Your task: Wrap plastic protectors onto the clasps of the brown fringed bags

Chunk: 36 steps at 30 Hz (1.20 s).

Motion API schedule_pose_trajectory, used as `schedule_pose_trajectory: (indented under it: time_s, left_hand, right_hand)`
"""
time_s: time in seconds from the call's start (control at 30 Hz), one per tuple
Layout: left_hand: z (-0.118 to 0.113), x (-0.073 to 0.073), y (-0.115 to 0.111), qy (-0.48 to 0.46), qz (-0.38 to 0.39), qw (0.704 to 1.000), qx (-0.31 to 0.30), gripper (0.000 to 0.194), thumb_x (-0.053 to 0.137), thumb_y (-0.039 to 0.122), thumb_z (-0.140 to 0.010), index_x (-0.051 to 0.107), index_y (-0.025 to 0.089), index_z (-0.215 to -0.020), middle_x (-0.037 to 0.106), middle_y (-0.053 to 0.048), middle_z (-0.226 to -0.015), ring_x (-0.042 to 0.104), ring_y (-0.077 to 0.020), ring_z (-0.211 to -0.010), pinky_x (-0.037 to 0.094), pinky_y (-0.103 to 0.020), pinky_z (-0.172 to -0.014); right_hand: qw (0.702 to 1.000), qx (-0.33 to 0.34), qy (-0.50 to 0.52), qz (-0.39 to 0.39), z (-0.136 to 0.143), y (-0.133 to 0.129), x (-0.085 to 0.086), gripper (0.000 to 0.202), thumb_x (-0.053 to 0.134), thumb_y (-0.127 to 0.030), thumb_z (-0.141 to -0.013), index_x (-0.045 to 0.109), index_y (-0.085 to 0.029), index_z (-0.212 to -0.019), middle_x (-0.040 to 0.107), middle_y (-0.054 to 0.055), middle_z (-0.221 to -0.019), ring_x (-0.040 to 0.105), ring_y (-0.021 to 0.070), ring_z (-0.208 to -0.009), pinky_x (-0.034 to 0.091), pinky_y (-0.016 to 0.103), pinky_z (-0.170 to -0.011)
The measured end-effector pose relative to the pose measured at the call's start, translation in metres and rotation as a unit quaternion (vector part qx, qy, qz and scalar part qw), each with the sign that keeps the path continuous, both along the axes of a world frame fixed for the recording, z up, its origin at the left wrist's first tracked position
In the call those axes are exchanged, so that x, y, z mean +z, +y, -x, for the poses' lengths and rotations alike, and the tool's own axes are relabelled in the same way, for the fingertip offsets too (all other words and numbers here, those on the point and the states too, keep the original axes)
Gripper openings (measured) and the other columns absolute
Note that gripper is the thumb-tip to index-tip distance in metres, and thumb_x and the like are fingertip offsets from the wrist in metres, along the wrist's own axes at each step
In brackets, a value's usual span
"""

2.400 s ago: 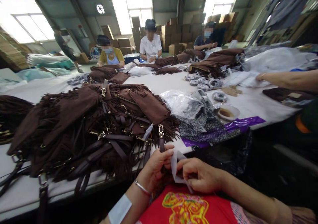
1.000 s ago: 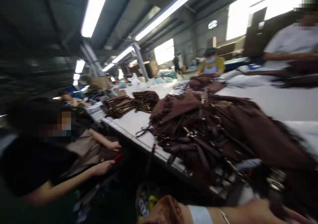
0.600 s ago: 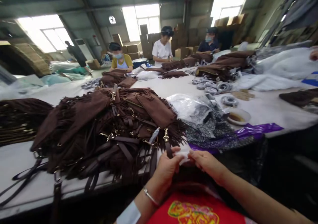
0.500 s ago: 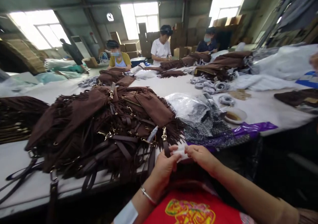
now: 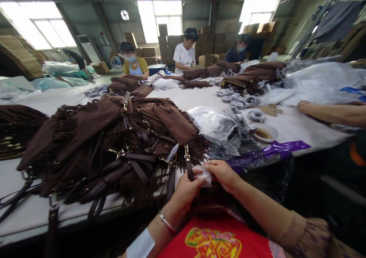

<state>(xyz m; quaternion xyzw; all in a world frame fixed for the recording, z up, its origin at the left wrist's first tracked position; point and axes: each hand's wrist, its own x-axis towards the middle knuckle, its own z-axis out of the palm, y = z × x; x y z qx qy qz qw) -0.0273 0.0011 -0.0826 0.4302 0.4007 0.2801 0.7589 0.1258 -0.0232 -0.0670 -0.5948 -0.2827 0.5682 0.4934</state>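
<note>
At the table's front edge, my left hand (image 5: 185,185) is closed, its thumb and fingers pinching a small thin white sheet (image 5: 206,178). My right hand (image 5: 224,174) pinches the same sheet at its upper edge. Whether it is paper or plastic I cannot tell. A dark brown strap (image 5: 189,169) with a gold clasp (image 5: 187,153) runs down to the fingers of my left hand; whether they grip it I cannot tell. The strap hangs from a large heap of brown fringed bags (image 5: 105,117) just beyond and left of my hands.
Right of the heap lie clear plastic bags (image 5: 214,122), a purple bag (image 5: 286,147) and a bowl of brown liquid (image 5: 265,133). Coiled grey straps (image 5: 240,100) are farther back. A co-worker's arm (image 5: 334,113) reaches in from the right. Several people work across the white table (image 5: 177,94).
My right hand has moved slightly left, closer to my left hand, and the white sheet shows more spread. A co-worker's arm has reached farther over the table at right.
</note>
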Motion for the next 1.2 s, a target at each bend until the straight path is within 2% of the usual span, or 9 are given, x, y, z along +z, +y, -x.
schedule_pose_trajectory:
  time_s: [0.1,0.23,0.37,0.53,0.63,0.8,0.93,1.07,1.2]
  left_hand:
    - [-0.002,0.002,0.0,0.012,0.004,1.0,0.019,0.056,0.079,0.043,-0.063,0.055,0.015,-0.105,0.053,0.007,-0.058,0.04,-0.0057,-0.041,0.028,-0.019,-0.038]
    - [-0.004,0.003,0.002,0.015,0.02,1.0,0.011,0.052,0.079,0.049,-0.062,0.055,0.015,-0.095,0.048,0.008,-0.052,0.037,-0.0061,-0.039,0.027,-0.02,-0.038]
    - [-0.004,0.0,0.003,0.004,0.039,0.999,0.025,0.043,0.078,0.048,-0.063,0.053,0.017,-0.081,0.045,0.008,-0.05,0.036,-0.0059,-0.039,0.025,-0.02,-0.038]
    - [-0.005,-0.002,0.003,-0.002,0.04,0.999,0.037,0.044,0.078,0.048,-0.064,0.053,0.017,-0.081,0.045,0.009,-0.049,0.034,-0.0054,-0.039,0.026,-0.02,-0.039]
    - [-0.005,0.002,0.001,0.019,0.02,1.0,0.014,0.043,0.075,0.051,-0.066,0.056,0.016,-0.084,0.045,0.009,-0.046,0.037,-0.0065,-0.04,0.026,-0.02,-0.041]
    - [0.011,0.024,0.0,0.054,0.025,0.996,-0.065,0.048,0.07,0.055,-0.069,0.065,0.014,-0.092,0.062,-0.001,-0.06,0.048,-0.0092,-0.048,0.031,-0.02,-0.047]
    - [0.029,0.038,0.01,0.016,0.05,0.991,-0.125,0.044,0.078,0.047,-0.066,0.071,0.013,-0.092,0.059,0.001,-0.061,0.037,-0.0045,-0.045,0.021,-0.019,-0.044]
    - [0.026,0.039,0.027,-0.035,0.009,0.998,-0.048,0.036,0.079,0.042,-0.067,0.071,0.013,-0.085,0.059,0.0,-0.063,0.043,-0.0051,-0.049,0.03,-0.019,-0.048]
    - [0.009,0.039,0.033,0.001,-0.087,0.996,0.004,0.031,0.077,0.042,-0.068,0.071,0.013,-0.079,0.065,-0.003,-0.069,0.053,-0.01,-0.057,0.041,-0.023,-0.054]
  right_hand:
    - [1.0,-0.013,0.005,-0.007,0.002,0.0,0.001,0.036,0.075,-0.046,-0.065,0.069,-0.013,-0.077,0.06,-0.001,-0.058,0.045,0.0096,-0.048,0.034,0.024,-0.047]
    - [0.996,0.004,-0.086,-0.033,-0.001,0.002,0.006,0.039,0.073,-0.051,-0.067,0.07,-0.013,-0.074,0.059,-0.001,-0.056,0.044,0.0093,-0.048,0.032,0.024,-0.047]
    - [0.996,-0.052,-0.052,-0.059,-0.011,-0.002,0.004,0.049,0.063,-0.061,-0.075,0.068,-0.015,-0.089,0.063,0.001,-0.068,0.045,0.0089,-0.051,0.035,0.024,-0.05]
    - [0.996,0.027,-0.083,-0.005,-0.007,-0.016,-0.001,0.049,0.06,-0.062,-0.077,0.065,-0.013,-0.073,0.057,0.0,-0.059,0.045,0.0102,-0.052,0.033,0.024,-0.05]
    - [0.99,0.024,-0.135,-0.033,-0.001,-0.016,0.0,0.041,0.065,-0.054,-0.075,0.069,-0.013,-0.068,0.059,0.0,-0.058,0.047,0.0121,-0.055,0.034,0.025,-0.054]
    - [0.981,-0.005,-0.188,-0.04,-0.01,-0.014,0.003,0.034,0.069,-0.047,-0.07,0.073,-0.013,-0.072,0.066,0.002,-0.064,0.052,0.0152,-0.061,0.038,0.027,-0.058]
    - [0.98,-0.003,-0.195,-0.029,-0.017,-0.026,0.002,0.032,0.07,-0.046,-0.069,0.073,-0.015,-0.071,0.068,0.003,-0.067,0.056,0.0169,-0.064,0.041,0.027,-0.06]
    - [0.979,0.019,-0.199,-0.029,-0.011,-0.039,0.002,0.03,0.068,-0.044,-0.072,0.073,-0.015,-0.072,0.069,0.003,-0.069,0.056,0.0169,-0.066,0.041,0.027,-0.062]
    - [0.979,0.03,-0.196,-0.044,-0.005,-0.045,0.005,0.028,0.066,-0.041,-0.076,0.074,-0.015,-0.075,0.069,0.003,-0.072,0.057,0.0168,-0.067,0.041,0.027,-0.063]
